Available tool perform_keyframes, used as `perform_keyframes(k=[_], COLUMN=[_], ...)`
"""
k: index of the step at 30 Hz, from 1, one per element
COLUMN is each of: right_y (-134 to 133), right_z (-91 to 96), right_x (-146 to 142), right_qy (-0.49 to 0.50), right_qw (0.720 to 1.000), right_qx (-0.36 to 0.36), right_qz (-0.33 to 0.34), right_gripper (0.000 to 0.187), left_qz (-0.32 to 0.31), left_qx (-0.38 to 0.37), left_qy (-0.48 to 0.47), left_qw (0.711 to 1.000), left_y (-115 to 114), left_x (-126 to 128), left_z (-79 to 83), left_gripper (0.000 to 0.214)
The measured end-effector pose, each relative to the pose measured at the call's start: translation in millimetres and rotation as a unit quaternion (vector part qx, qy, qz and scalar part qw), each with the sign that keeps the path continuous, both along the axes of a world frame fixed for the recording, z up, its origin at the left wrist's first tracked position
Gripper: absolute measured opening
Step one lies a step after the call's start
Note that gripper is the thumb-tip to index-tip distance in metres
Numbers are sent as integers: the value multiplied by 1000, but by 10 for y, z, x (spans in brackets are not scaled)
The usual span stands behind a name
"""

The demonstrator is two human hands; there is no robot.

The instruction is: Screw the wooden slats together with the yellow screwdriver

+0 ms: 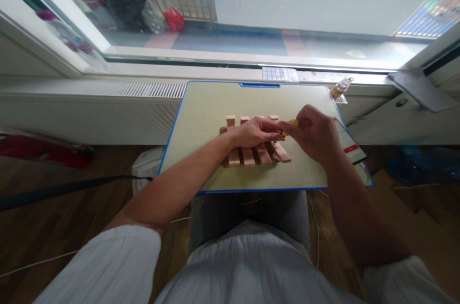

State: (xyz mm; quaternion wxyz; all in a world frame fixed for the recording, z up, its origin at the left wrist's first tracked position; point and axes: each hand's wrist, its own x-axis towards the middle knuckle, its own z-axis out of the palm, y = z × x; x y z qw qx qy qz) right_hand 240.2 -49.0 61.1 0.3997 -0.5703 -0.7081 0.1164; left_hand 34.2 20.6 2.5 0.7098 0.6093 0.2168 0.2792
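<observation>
A small slatted wooden piece (247,156) lies on the pale, blue-edged board, its light strips set side by side across a crosspiece. The rightmost strip (281,152) sits at a slant to the others. Across the top of the piece lies my left hand (256,131), thumb and fingers closed around its right part. My right hand (315,132) grips a yellow screwdriver (290,127) with dark marks on its handle, held tilted down toward my left fingertips. The screwdriver's tip and what it touches are hidden by my fingers.
The board (212,103) stands before a windowsill and a radiator (143,89). A phone (350,143) lies at its right edge. Behind that edge is a small clear bottle (341,87). A blister-like sheet (279,74) rests on the sill.
</observation>
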Motion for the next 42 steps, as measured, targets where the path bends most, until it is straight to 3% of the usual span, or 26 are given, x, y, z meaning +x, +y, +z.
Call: perform_keyframes(k=[4,7,9,17,24,27,29,33,38,42], right_y=[-2,6,1,-42,40,41,26,-25,-58,-19], right_z=[60,95,101,60,-84,-110,-96,6,112,32], right_x=[79,149,172,109,-20,-56,-49,21,74,73], right_qy=[120,141,146,110,31,33,68,167,179,199], right_qw=[987,971,965,979,998,998,997,977,969,965], right_qx=[-64,-104,-116,-107,49,53,18,-81,-78,-88], right_qz=[82,164,184,135,14,-11,6,108,152,145], right_gripper=[48,39,31,32,53,55,48,42,27,25], left_qz=[-7,-15,-18,-23,-17,-15,-11,-21,-20,-29], left_qx=[-7,2,11,47,13,-8,-19,-13,36,68], left_qy=[2,4,5,34,2,-14,-19,-23,-3,13], left_qw=[1000,1000,1000,998,1000,1000,1000,999,999,997], left_y=[4,8,12,-14,-19,-15,-18,-30,-16,21], left_x=[-6,-12,-16,-45,6,30,30,9,-8,-19], left_z=[-19,-29,-28,74,-48,-93,-87,-28,-9,-53], left_gripper=[54,55,53,51,53,52,52,49,46,48])
